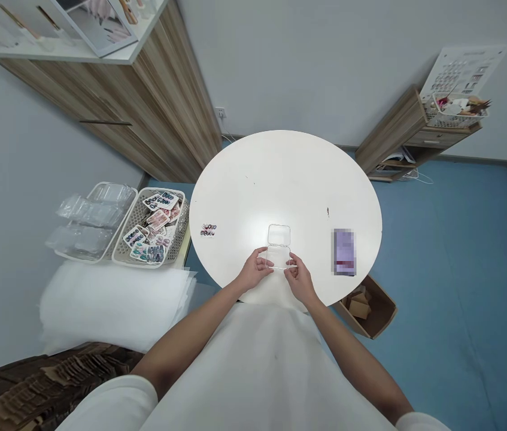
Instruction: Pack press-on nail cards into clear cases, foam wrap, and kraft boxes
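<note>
A clear plastic hinged case lies at the near side of the round white table, its lid raised away from me. My left hand grips the left edge of its lower half, thumb and fingers bent around the side. On the opposite edge, my right hand holds the case in the same way. Nothing shows inside the transparent case. To the left on the table lies a small set of dark and pink press-on nails. A purple item, blurred in the picture, rests at the right.
Left of the table stand a white basket of press-on nail sets and another basket of clear plastic packs. White foam sheets are stacked nearer me. A cardboard box sits on the floor at the right. Wooden cabinets line the back.
</note>
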`<state>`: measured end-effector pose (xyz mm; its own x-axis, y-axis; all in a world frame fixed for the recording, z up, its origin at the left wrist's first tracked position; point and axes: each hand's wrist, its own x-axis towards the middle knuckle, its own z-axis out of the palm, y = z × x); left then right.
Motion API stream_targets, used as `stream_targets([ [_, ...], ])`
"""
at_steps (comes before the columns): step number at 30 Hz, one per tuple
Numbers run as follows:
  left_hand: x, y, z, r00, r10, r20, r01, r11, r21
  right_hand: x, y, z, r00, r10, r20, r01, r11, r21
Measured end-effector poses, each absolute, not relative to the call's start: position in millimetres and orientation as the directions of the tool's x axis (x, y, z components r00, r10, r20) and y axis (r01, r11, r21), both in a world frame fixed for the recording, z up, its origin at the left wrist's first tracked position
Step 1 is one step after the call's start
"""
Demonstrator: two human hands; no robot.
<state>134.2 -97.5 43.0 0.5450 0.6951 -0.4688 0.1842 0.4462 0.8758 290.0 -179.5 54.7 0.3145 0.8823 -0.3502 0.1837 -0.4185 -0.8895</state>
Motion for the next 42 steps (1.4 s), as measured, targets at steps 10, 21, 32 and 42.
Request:
stream_targets([
  [10, 143, -99, 8, 0.452, 0.766, -0.457, 0.495, 0.211, 0.843, 288, -174, 12, 0.335, 0.868, -0.366, 0.279, -0.463, -0.841],
  [21, 155, -97, 15, 0.402, 0.761, -0.509, 0.611, 0.191, 0.768, 291, -170, 0, 0.35, 0.868, -0.351, 0.424, -0.481, -0.767],
  [32, 155, -96, 14, 0.412, 0.753, -0.513, 0.586, 0.212, 0.782, 288, -170, 1, 0.354, 0.878, -0.321, 0.378, -0.449, -0.81],
  [42, 103, -86, 17, 0.45, 0.81, -0.377, 0.633, 0.009, 0.774, 266, -162, 32, 0.477, 0.872, -0.109, 0.397, -0.324, -0.859],
])
